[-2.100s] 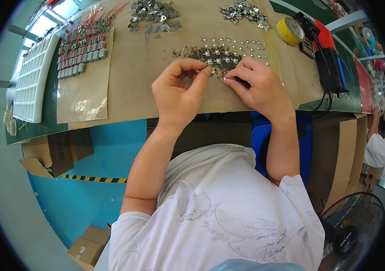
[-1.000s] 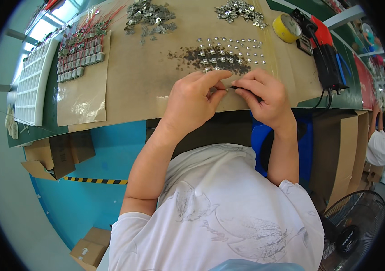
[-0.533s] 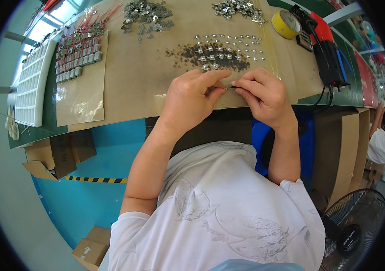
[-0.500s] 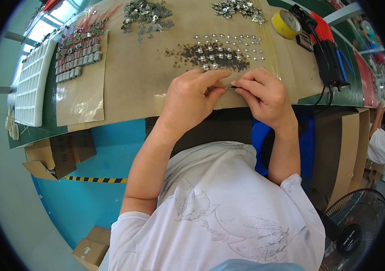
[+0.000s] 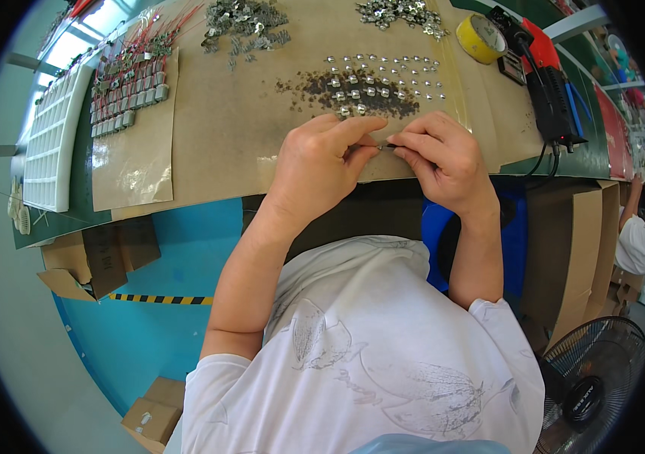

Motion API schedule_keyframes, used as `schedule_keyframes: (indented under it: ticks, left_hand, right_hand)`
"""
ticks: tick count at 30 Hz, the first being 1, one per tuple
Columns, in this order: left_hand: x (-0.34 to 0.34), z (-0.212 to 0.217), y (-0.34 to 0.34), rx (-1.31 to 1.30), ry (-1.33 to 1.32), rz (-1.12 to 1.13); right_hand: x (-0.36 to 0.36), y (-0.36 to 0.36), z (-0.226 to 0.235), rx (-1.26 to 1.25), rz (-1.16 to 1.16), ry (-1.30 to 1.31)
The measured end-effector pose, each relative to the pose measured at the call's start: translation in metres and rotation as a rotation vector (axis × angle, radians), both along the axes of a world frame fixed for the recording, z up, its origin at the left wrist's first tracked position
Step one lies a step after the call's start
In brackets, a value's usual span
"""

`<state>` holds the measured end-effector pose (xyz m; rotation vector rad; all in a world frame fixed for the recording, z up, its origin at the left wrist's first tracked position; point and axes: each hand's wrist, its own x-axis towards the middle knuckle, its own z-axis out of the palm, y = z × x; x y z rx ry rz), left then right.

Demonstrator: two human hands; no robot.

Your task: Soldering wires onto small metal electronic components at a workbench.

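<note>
Two pinches in the head view, just above the desk's point(image 5: 77, 225) near edge: left hand point(image 5: 322, 163) closed on what seems a tiny metal part point(image 5: 380, 148), too small to make out clearly; right hand point(image 5: 447, 155) gripping a slim dark tool point(image 5: 393, 147), tip beside that part. Beyond, rows of silver pieces point(image 5: 372, 94); toward the desk's far edge, left pile point(image 5: 243, 26) and right pile point(image 5: 402, 17) of loose metal parts.

Bright daylight point(image 5: 70, 47) at far left through a dark-barred glass window point(image 5: 73, 45), beside a pale grey wall point(image 5: 5, 287). Under the left end of the green-topped worktable point(image 5: 73, 223), a blue floor point(image 5: 126, 340) crossed by yellow-and-black striped tape point(image 5: 160, 300). Near right, a round black electric fan point(image 5: 595, 386).
</note>
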<state>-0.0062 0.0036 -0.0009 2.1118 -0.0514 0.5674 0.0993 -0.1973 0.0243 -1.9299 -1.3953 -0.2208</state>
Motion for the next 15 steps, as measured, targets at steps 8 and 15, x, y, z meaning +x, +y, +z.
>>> schedule_keyframes:
  ticks: [8, 15]
  left_hand:
    - [-0.0006, -0.0002, -0.0002, -0.009, 0.009, 0.004]
    - [-0.0006, 0.0002, 0.0001, -0.012, 0.003, -0.007]
  right_hand:
    - [-0.0004, -0.0003, 0.0004, 0.005, -0.004, 0.005]
    - [-0.001, 0.0001, 0.0012, -0.004, -0.011, -0.005]
